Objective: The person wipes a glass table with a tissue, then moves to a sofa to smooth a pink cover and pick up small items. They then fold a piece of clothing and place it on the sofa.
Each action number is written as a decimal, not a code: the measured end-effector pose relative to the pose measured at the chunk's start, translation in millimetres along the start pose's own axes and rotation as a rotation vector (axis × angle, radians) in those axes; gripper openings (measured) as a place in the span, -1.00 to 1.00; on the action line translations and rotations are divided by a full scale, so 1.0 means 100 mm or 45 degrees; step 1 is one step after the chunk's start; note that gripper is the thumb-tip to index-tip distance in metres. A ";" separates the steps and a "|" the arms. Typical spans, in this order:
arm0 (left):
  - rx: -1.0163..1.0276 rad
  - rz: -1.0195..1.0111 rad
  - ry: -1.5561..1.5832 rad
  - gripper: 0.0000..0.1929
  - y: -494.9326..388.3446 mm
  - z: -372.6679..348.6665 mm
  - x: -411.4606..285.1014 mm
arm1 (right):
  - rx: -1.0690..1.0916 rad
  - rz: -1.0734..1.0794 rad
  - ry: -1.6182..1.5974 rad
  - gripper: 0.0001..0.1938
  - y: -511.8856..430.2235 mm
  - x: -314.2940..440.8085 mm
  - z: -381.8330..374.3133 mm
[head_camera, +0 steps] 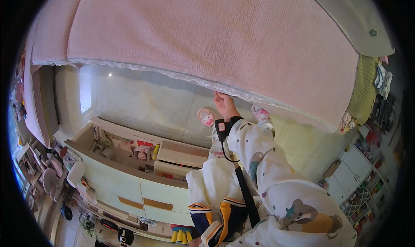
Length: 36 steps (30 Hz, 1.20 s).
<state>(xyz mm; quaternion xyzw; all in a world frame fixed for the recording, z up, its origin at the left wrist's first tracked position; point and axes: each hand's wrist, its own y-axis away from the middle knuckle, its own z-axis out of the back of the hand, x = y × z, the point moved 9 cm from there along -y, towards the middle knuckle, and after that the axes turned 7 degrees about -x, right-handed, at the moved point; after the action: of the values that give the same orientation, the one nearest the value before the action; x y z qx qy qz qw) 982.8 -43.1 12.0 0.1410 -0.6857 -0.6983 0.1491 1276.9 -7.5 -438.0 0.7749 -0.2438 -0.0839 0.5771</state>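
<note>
My right hand (225, 104) reaches to the scalloped lace hem of a pink quilted bedspread (207, 36). Its fingers are curled at the hem, and I cannot tell whether they grip the cloth. A black strap with a small device (221, 127) is on that wrist, below a white printed sleeve (278, 169). Only a bit of skin, apparently my left hand (195, 242), shows at the bottom edge. Beside it is white cloth (212, 179) with navy and orange striped parts (233, 211). My feet are in pink slippers (206, 116) under the reaching arm.
An open drawer (129, 162) to the left holds bins and small items. Pale tiled floor (146, 101) lies between it and the bed. A white cabinet with shelves (350, 169) stands at right. A fan (50, 180) and clutter are at far left.
</note>
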 end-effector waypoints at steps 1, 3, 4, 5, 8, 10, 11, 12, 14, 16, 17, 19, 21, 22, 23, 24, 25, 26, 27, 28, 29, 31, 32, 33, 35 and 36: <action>0.000 0.004 -0.010 -0.52 -0.02 0.03 0.02 | 0.064 0.018 -0.127 -0.91 -0.05 0.02 -0.03; -0.007 0.014 -0.021 -0.52 -0.06 0.09 0.07 | 0.080 0.072 -0.361 -0.91 -0.12 0.09 0.02; -0.009 0.015 -0.028 -0.52 -0.07 0.10 0.09 | 0.067 0.046 -0.345 -0.91 -0.13 0.06 0.06; -0.014 0.018 -0.032 -0.52 -0.09 0.12 0.10 | 0.127 0.035 -0.346 -0.92 -0.11 0.05 0.05; -0.027 0.017 -0.043 -0.52 -0.13 0.14 0.15 | 0.080 0.041 -0.256 -0.94 -0.03 -0.05 0.16; -0.036 0.017 -0.055 -0.52 -0.16 0.16 0.19 | -0.029 -0.013 -0.065 -0.94 0.08 -0.19 0.28; -0.037 0.016 -0.057 -0.52 -0.17 0.15 0.22 | -0.075 0.004 0.067 -0.96 0.13 -0.21 0.33; -0.038 0.022 -0.052 -0.52 -0.18 0.15 0.25 | -0.183 -0.070 0.108 -0.94 0.16 -0.28 0.41; -0.052 0.023 -0.052 -0.52 -0.18 0.15 0.31 | -0.138 0.019 0.249 -0.95 0.15 -0.22 0.34; -0.064 0.019 -0.063 -0.53 -0.16 0.13 0.36 | -0.190 0.064 0.270 -0.97 0.07 -0.13 0.30; -0.071 0.019 -0.060 -0.53 -0.14 0.12 0.37 | -0.253 0.104 0.256 -0.98 0.00 -0.07 0.29; -0.090 0.012 -0.042 -0.53 -0.07 0.14 0.37 | -0.263 -0.012 0.382 -0.72 -0.05 -0.11 0.26; -0.081 -0.038 -0.101 -0.54 -0.02 0.12 0.29 | -0.510 -0.350 0.590 -0.56 0.05 -0.23 0.47; -0.065 -0.070 -0.162 -0.56 -0.02 0.12 0.24 | -0.408 -0.680 0.479 -0.36 0.22 -0.43 0.45; -0.045 -0.106 -0.224 -0.57 0.00 0.12 0.18 | -0.331 -0.652 0.648 -0.45 0.29 -0.39 0.43; -0.062 -0.159 -0.161 -0.58 -0.02 0.12 0.09 | -0.158 -0.655 0.798 -0.54 0.39 -0.39 0.32; -0.079 -0.222 -0.097 -0.60 -0.04 0.12 -0.01 | -0.048 -0.684 0.886 -0.65 0.54 -0.38 0.24; -0.090 -0.285 -0.108 -0.62 -0.03 0.12 -0.10 | 0.158 -0.647 0.995 -0.68 0.71 -0.34 0.09; -0.078 -0.308 -0.121 -0.63 -0.02 0.11 -0.15 | 0.357 -0.606 1.100 -0.70 0.91 -0.30 -0.09; -0.068 -0.334 -0.138 -0.64 -0.05 0.10 -0.22 | 0.428 -0.730 1.216 -0.73 1.09 -0.34 -0.22; -0.059 -0.359 -0.158 -0.65 -0.03 0.10 -0.29 | 0.414 -0.683 1.288 -0.75 1.31 -0.26 -0.28; -0.033 -0.331 -0.062 -0.67 0.05 0.13 -0.38 | 0.604 -0.667 1.268 -0.80 1.90 -0.11 -0.54; -0.060 -0.452 -0.119 -0.67 0.10 0.16 -0.52 | 0.689 -0.630 1.361 -0.78 2.20 0.01 -0.63; -0.088 -0.570 -0.176 -0.67 0.18 0.18 -0.66 | 0.837 -0.578 1.454 -0.75 2.53 0.11 -0.74; -0.134 -0.661 -0.083 -0.66 0.28 0.22 -0.85 | 1.194 -0.248 1.661 -0.64 3.17 0.33 -1.01; -0.180 -0.689 -0.212 -0.67 0.32 0.25 -0.93 | 1.223 -0.182 1.678 -0.57 3.45 0.41 -1.08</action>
<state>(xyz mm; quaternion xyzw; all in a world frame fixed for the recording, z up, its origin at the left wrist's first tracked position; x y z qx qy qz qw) 1058.0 16.5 43.8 0.2501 -0.5828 -0.7679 -0.0900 1259.6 -8.8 -75.0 0.8415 0.1861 0.4660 0.2003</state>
